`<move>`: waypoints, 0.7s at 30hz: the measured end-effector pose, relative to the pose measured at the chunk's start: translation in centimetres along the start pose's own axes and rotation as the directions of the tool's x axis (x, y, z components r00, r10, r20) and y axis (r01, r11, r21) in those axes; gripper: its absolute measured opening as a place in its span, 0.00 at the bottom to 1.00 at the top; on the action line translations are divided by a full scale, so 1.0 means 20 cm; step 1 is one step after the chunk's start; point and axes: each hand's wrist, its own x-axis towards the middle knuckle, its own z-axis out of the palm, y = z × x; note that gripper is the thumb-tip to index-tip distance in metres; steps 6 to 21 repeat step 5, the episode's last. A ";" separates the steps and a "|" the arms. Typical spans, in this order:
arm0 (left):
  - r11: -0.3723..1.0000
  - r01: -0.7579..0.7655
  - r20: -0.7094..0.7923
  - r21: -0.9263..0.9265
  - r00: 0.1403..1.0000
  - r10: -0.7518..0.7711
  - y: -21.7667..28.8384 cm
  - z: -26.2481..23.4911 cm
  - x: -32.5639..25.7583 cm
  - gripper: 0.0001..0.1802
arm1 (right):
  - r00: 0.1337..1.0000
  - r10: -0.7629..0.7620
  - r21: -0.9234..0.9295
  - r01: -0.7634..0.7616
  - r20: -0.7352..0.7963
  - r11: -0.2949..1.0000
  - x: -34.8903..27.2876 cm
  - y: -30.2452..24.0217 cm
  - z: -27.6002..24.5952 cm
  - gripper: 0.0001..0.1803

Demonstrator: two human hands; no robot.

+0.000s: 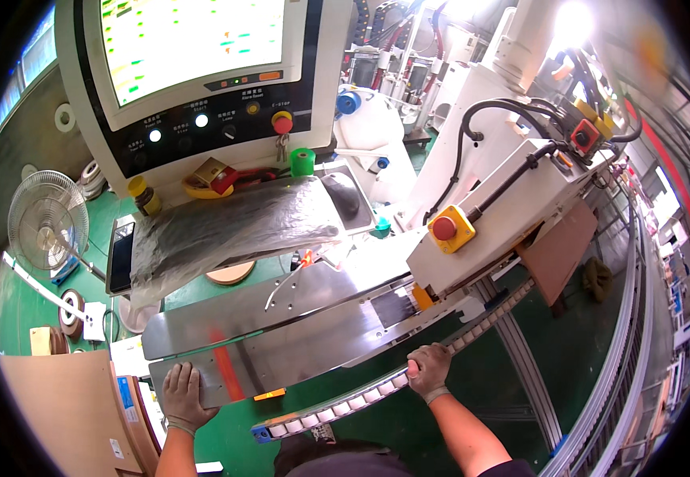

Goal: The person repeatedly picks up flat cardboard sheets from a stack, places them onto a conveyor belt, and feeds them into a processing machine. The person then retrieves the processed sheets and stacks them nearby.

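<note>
My left hand [186,395], in a grey glove, lies with its fingers flat on the near left end of a long steel plate [305,347]. A red stripe crosses the plate just beside those fingers. My right hand [429,370], gloved the same way, is closed around a narrow rail of white rollers [350,405], with a bare fingertip showing. The rail slants from a blue end cap at lower left up toward the machine at right. A second steel plate [237,312] lies behind the first, with a gap between them.
A control panel [202,119] with a lit screen stands behind a plastic-covered keyboard [233,226] and a mouse [342,195]. A red emergency button [443,228] sits on the white machine at right. A fan [48,215] and cardboard [54,409] are at left.
</note>
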 end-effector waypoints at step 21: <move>1.000 0.010 0.016 -0.015 1.000 -0.009 -0.01 0.02 0.01 0.57 | 1.000 0.015 0.026 -0.016 0.012 1.000 -0.02 0.02 0.01 0.21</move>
